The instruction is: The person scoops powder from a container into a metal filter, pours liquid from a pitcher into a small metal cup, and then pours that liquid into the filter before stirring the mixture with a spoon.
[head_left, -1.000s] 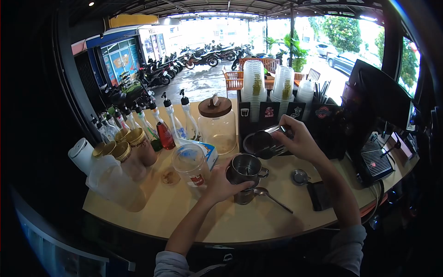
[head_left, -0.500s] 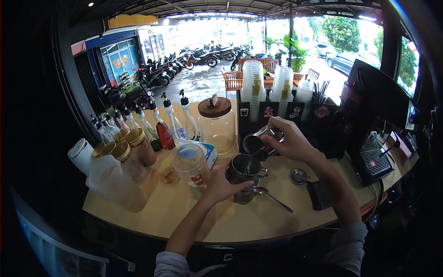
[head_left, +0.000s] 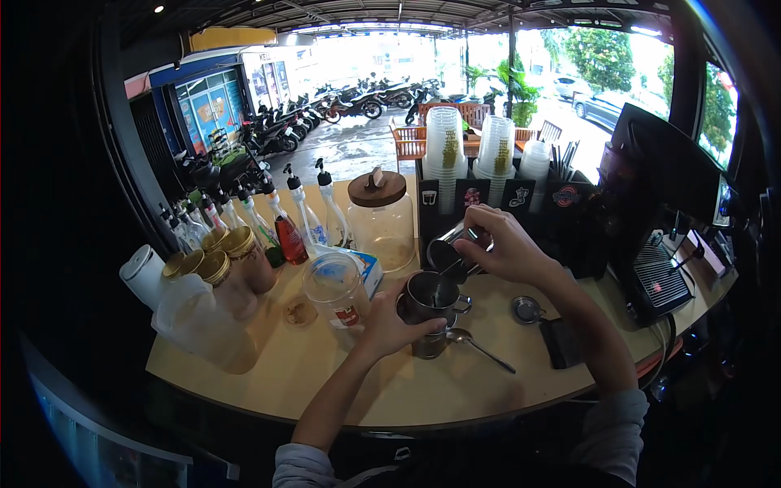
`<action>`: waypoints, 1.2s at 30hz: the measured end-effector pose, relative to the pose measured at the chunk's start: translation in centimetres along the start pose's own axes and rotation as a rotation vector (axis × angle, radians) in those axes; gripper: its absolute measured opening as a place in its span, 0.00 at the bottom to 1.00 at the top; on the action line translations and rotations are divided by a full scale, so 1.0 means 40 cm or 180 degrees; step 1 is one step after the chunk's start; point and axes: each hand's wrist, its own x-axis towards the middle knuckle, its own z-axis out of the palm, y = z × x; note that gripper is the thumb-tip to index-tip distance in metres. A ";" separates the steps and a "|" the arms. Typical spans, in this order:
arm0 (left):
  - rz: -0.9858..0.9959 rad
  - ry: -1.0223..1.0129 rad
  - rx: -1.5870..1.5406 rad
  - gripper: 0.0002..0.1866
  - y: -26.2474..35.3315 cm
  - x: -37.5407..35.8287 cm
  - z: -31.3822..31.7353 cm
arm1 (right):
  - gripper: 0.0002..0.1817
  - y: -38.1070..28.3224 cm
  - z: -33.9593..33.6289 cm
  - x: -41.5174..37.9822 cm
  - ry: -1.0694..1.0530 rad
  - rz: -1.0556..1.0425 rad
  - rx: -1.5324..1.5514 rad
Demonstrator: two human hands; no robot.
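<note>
My left hand point(head_left: 389, 324) is wrapped round a metal cup point(head_left: 431, 291) with a side handle, steadying it on top of another metal vessel point(head_left: 429, 350) on the counter. Above it, my right hand point(head_left: 514, 248) grips a metal pitcher point(head_left: 444, 254) tipped to the left. A thin stream runs from the pitcher into the cup. Beside the lower vessel lies a spoon point(head_left: 486, 354), bowl towards the cups. A clear plastic container point(head_left: 335, 286) with a red label stands just left of my left hand.
A wooden-lidded glass jar point(head_left: 381, 215), pump bottles point(head_left: 298, 213) and gold-lidded jars point(head_left: 249, 260) stand left and behind. Stacked plastic cups point(head_left: 445, 150) rise from a black holder. On the right are a small round metal piece point(head_left: 527, 309), a dark flat object point(head_left: 561, 343) and a black machine point(head_left: 657, 285).
My right hand and the pitcher have shifted slightly left, with the pouring continuing. My left hand and the cup have stayed put.
</note>
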 end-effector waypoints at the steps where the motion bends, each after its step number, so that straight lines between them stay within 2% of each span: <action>1: 0.0019 0.0011 -0.0003 0.42 -0.002 0.000 0.000 | 0.14 -0.002 -0.001 0.001 -0.0020 -0.0008 -0.0045; 27: 0.0007 0.0022 0.0038 0.42 0.005 0.001 0.004 | 0.16 -0.013 0.008 0.005 -0.0031 -0.0277 -0.0187; 36: 0.0088 0.0068 0.0192 0.42 0.000 0.004 0.009 | 0.12 -0.035 0.001 0.014 -0.0331 0.0043 -0.0151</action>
